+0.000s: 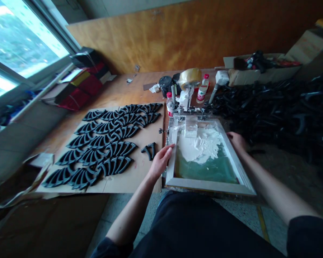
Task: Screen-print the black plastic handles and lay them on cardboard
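1. Between left hand (160, 161) and right hand (237, 142), white paste (204, 146) is held in one frame (210, 186), gripped by both.
2. Beside the left, two black pieces (153, 150) are laid.
3. Beyond both, two red-capped bottles (201, 95) and one filled box (243, 78) are seen.

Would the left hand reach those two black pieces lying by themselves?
Probably yes: the left hand is at the frame, and the two pieces lie close by on the cardboard with nothing seen between.

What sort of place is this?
Probably a printing workshop: a silver rectangular metal frame holding thick white paste, rows of curved black parts on a brown cardboard sheet, and a heap of dark pieces.
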Motion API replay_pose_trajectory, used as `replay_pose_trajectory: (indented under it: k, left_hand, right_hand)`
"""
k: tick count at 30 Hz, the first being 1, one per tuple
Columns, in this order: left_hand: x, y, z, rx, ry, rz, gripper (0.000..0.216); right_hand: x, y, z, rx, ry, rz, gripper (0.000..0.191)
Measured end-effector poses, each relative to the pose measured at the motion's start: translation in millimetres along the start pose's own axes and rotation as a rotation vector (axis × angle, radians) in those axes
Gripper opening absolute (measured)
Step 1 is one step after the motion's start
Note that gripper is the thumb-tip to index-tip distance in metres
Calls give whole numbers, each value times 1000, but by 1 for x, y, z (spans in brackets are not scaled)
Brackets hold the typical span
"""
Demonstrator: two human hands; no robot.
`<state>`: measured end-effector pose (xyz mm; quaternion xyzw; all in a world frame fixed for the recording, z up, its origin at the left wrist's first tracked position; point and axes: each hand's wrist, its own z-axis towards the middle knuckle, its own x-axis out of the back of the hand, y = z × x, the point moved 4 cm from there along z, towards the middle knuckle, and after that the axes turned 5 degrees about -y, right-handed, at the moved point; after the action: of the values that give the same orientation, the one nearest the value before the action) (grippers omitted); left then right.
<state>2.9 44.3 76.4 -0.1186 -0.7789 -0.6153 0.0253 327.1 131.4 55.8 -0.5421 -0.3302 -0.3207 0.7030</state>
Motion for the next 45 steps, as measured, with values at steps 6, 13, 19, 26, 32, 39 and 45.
replay_pose_trajectory:
  k: [6, 13, 19, 26, 32, 39, 45]
  left_hand:
    - [-16, -79, 13, 116, 59, 167, 65]
    - [-14, -86, 19, 158, 51, 230, 58]
    - [-16, -89, 18, 168, 61, 229, 55]
    - [-15, -84, 17, 140, 78, 229, 55]
    - [-14, -76, 16, 149, 54, 149, 59]
    - [-1, -6, 5, 77, -13, -149, 68]
    - [6, 75, 30, -207, 152, -345, 58]
  right_hand:
    - [-4, -69, 52, 226, 10, -145, 61]
    - [-60, -114, 7, 495, -448, -284, 6]
    - [-38, -100, -40, 880, -603, -185, 19]
    - [-47, -101, -43, 755, -356, -181, 23]
    - [-44, -105, -27, 637, -360, -75, 20]
    - [13, -71, 81, 224, -23, -20, 51]
    - [32, 19, 58, -58, 108, -50, 39]
